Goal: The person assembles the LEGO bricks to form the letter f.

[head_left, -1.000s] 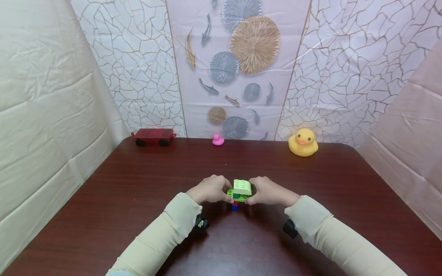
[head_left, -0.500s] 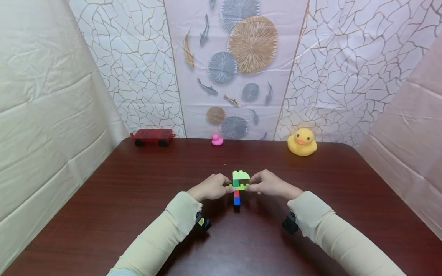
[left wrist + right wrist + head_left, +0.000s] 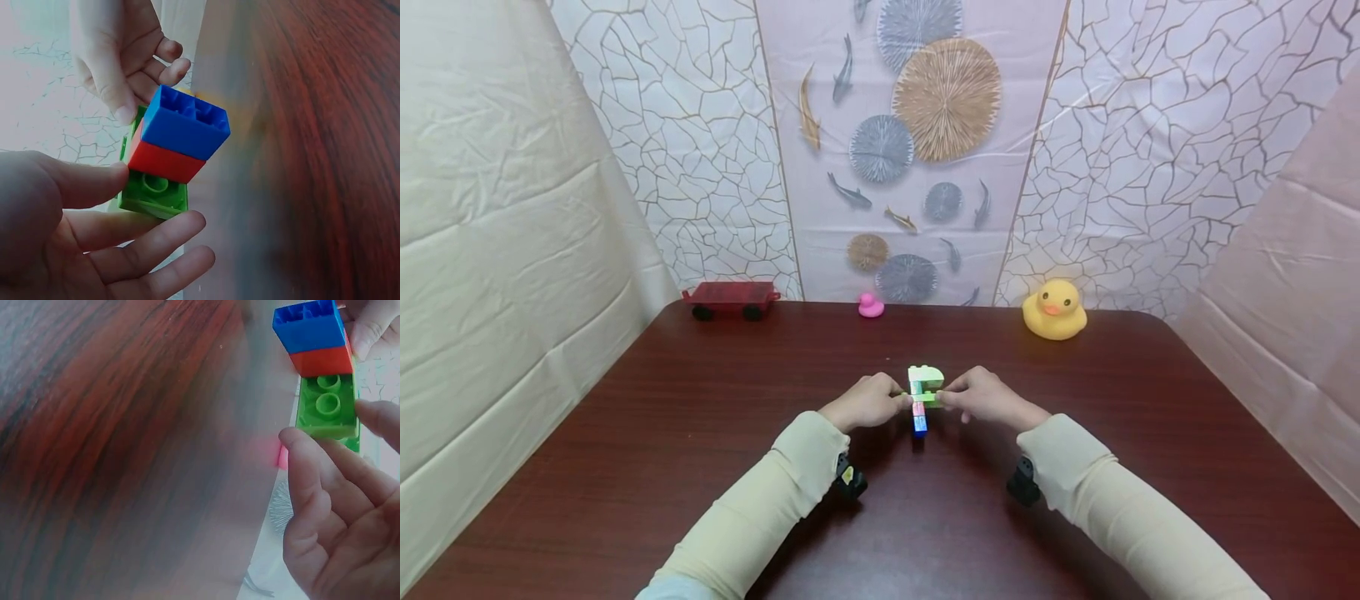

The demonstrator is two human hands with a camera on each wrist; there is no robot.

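Held between both hands is a small assembly of toy building bricks. In the head view, a pale green curved brick (image 3: 927, 375) tops it, with a teal brick beneath. A long lime-green brick (image 3: 154, 195) crosses the middle. Under it a red brick (image 3: 167, 161) and a blue brick (image 3: 186, 125) are stacked, the blue one's hollow underside showing in the wrist views. My left hand (image 3: 867, 402) pinches one end of the lime-green brick between thumb and fingers. Its other end is pinched by my right hand (image 3: 988, 397), whose remaining fingers are loosely bent.
Along the far edge of the dark wooden table (image 3: 715, 467) stand a red toy wagon (image 3: 730, 298), a small pink duck (image 3: 870, 306) and a larger yellow duck (image 3: 1054, 310). Patterned cloth (image 3: 940, 200) hangs behind, with plain cloth at both sides.
The brick assembly has tipped upright, so its side and the blue and red bricks now face the head camera. Both hands have shifted slightly away from me, keeping their hold.
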